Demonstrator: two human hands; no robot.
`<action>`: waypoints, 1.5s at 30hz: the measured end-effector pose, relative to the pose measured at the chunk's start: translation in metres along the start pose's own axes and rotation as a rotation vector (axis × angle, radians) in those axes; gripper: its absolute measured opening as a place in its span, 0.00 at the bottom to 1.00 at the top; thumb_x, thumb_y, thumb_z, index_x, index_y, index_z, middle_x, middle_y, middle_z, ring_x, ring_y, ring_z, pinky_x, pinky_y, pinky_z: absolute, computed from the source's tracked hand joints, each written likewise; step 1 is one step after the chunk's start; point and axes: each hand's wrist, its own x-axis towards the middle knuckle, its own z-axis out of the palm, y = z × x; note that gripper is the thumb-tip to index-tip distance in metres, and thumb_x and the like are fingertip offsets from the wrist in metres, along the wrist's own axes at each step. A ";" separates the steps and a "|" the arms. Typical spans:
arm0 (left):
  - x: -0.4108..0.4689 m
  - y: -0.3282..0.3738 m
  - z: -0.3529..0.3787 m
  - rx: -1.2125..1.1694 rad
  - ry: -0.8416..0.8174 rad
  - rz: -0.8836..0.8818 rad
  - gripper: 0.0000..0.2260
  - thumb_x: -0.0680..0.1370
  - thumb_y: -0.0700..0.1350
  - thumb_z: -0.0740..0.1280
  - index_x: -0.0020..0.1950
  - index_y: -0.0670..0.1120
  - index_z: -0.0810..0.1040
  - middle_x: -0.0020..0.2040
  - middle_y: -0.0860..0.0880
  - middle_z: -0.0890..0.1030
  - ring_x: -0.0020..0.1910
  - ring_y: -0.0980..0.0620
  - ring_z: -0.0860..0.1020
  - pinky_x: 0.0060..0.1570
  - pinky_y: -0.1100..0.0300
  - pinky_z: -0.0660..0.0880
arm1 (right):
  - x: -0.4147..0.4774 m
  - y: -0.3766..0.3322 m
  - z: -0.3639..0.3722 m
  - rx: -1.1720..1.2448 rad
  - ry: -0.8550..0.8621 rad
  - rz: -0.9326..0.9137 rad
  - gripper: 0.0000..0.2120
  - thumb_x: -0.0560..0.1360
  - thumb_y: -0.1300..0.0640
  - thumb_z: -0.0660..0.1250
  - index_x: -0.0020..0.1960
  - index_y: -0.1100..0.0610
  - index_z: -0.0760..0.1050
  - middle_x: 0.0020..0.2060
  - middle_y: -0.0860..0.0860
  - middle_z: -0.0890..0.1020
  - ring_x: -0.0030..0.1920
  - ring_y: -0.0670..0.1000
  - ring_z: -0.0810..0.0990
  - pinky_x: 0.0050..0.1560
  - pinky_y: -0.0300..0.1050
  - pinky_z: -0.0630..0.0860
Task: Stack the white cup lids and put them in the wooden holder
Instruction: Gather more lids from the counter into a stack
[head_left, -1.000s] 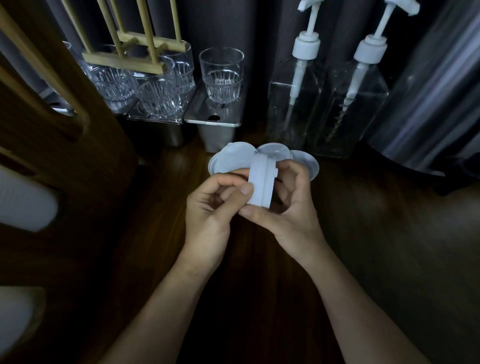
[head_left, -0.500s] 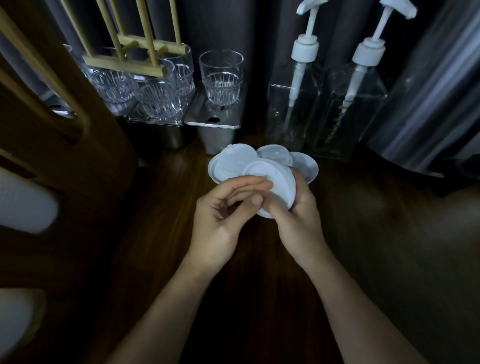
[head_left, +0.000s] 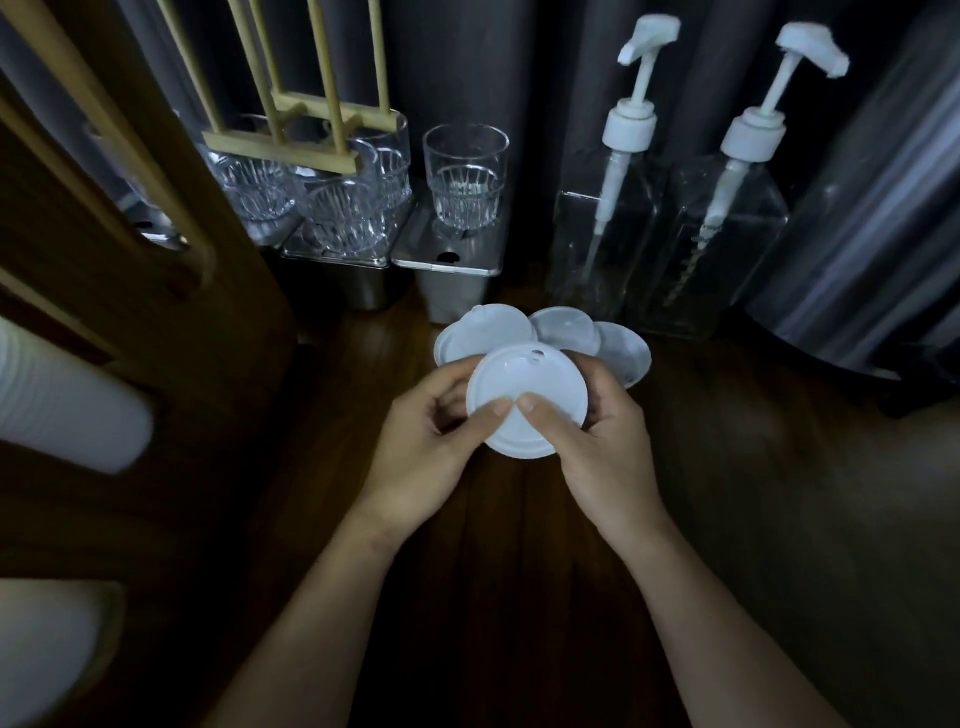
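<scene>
I hold a stack of white cup lids (head_left: 527, 389) flat, its top face toward me, above the dark wooden counter. My left hand (head_left: 426, 457) grips its left edge with the thumb on top. My right hand (head_left: 597, 447) grips the right edge, thumb also on top. Behind the stack, several loose white lids (head_left: 488, 332) lie overlapping on the counter. The wooden holder (head_left: 130, 270) rises at the left, with white cup stacks (head_left: 62, 400) showing through its openings.
Clear glasses (head_left: 465, 182) stand on metal containers (head_left: 447, 260) at the back. Two pump bottles (head_left: 608, 239) are at the back right, beside a large steel vessel (head_left: 872, 249). A light wooden rack (head_left: 291, 140) stands over the glasses.
The lid stack has turned from edge-on and upright to lying flat with its top facing me. Both hands have shifted to grip its sides with thumbs on top.
</scene>
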 end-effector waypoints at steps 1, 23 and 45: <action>0.000 0.001 -0.002 0.001 0.012 0.010 0.16 0.79 0.35 0.72 0.65 0.47 0.82 0.57 0.51 0.88 0.57 0.54 0.86 0.55 0.61 0.82 | 0.001 0.000 0.001 -0.010 0.001 0.001 0.16 0.79 0.58 0.73 0.65 0.52 0.79 0.56 0.44 0.86 0.58 0.45 0.84 0.54 0.45 0.83; 0.017 -0.004 -0.042 -0.060 0.268 -0.134 0.20 0.80 0.33 0.68 0.67 0.53 0.78 0.64 0.54 0.81 0.62 0.50 0.81 0.38 0.62 0.81 | 0.053 0.029 0.012 -1.003 -0.027 -0.522 0.20 0.75 0.65 0.74 0.65 0.55 0.80 0.69 0.53 0.78 0.72 0.57 0.72 0.75 0.64 0.64; 0.019 -0.004 -0.036 -0.136 0.194 -0.055 0.23 0.81 0.34 0.69 0.73 0.50 0.74 0.68 0.52 0.79 0.64 0.55 0.82 0.49 0.56 0.84 | 0.020 -0.003 0.004 -0.108 0.292 -0.222 0.14 0.79 0.64 0.71 0.59 0.49 0.76 0.57 0.48 0.83 0.56 0.44 0.84 0.48 0.33 0.80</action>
